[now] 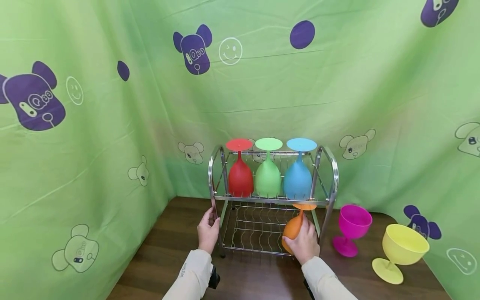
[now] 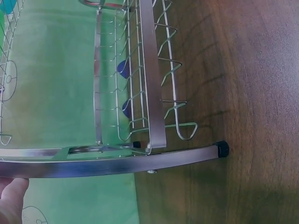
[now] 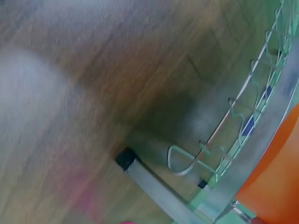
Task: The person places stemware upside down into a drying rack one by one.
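Observation:
In the head view my right hand (image 1: 306,242) holds an orange goblet (image 1: 291,233), bowl down and a little tilted, at the right end of the lower tier of a two-tier metal rack (image 1: 258,201). Its round foot sits just below the upper tier's front bar. My left hand (image 1: 208,231) grips the rack's left side post, thumb on the near side. On the upper tier a red goblet (image 1: 241,179), a green goblet (image 1: 268,179) and a blue goblet (image 1: 298,179) stand upside down in a row. The right wrist view catches the orange bowl (image 3: 275,186) beside the frame.
Right of the rack, a magenta goblet (image 1: 354,221) and a yellow goblet (image 1: 405,246) stand upright on the brown wooden table (image 1: 258,279). Green printed cloth (image 1: 262,91) hangs behind and at both sides. Wire loops (image 2: 175,105) stick out along the lower tier's edge.

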`<state>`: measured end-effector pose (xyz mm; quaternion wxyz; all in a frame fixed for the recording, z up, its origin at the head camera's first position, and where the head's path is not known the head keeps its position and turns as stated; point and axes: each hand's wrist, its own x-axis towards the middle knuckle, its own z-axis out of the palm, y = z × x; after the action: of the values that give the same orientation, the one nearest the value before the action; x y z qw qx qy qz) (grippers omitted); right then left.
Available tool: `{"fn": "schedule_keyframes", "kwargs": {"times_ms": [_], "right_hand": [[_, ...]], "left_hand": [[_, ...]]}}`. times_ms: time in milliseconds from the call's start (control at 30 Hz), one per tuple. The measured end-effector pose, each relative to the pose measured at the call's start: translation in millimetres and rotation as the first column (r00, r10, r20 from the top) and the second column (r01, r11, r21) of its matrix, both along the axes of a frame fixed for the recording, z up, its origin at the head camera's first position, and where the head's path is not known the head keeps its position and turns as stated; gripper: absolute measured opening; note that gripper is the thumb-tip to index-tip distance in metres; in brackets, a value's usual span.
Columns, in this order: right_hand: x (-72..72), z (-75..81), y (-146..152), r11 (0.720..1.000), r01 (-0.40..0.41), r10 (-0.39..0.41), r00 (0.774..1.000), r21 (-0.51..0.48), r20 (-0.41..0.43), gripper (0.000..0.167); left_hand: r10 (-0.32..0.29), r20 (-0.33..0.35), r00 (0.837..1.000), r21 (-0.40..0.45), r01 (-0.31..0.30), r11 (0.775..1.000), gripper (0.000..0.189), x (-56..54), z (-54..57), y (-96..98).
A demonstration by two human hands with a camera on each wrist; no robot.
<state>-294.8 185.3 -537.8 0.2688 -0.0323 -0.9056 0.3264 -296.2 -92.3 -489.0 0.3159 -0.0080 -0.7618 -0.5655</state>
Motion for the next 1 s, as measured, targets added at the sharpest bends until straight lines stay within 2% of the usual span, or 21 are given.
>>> {"fn": "schedule_keyframes", "kwargs": {"times_ms": [200, 333, 567, 733, 800, 1000], "right_hand": [[-10.2, 8.4, 1, 0.999, -0.037, 0.037, 0.996, -0.001, 0.076, 0.101], [-14.0, 10.6, 0, 0.999, -0.04, 0.041, 0.997, -0.018, 0.068, 0.1], [-11.3, -3.1, -3, 0.999, -0.005, 0.006, 1.0, -0.036, 0.027, 0.099], [-7.0, -11.5, -6, 0.997, -0.036, 0.037, 0.999, -0.061, 0.019, 0.099], [-5.1, -14.8, -7, 0.995, -0.047, 0.049, 0.998, -0.083, 0.033, 0.099], [-1.7, -25.0, -4, 0.996, -0.03, 0.029, 1.0, -0.085, -0.012, 0.102]], "left_hand": [[0.001, 0.011, 1.0, -0.003, -0.001, 1.0, 0.033, 0.7, 2.6, -3.8], [-0.008, 0.021, 1.0, -0.005, 0.008, 1.0, 0.033, 0.1, 3.6, -4.3], [-0.014, 0.028, 1.0, -0.005, 0.014, 1.0, 0.03, 2.7, 0.3, -4.1], [-0.013, 0.03, 0.999, -0.012, 0.013, 1.0, 0.03, 2.7, -3.4, -7.0], [-0.009, 0.04, 0.999, -0.009, 0.009, 1.0, 0.03, 3.1, -2.8, -7.1], [-0.018, 0.03, 0.999, -0.013, 0.018, 1.0, 0.03, 2.4, -0.8, -4.2]]}}
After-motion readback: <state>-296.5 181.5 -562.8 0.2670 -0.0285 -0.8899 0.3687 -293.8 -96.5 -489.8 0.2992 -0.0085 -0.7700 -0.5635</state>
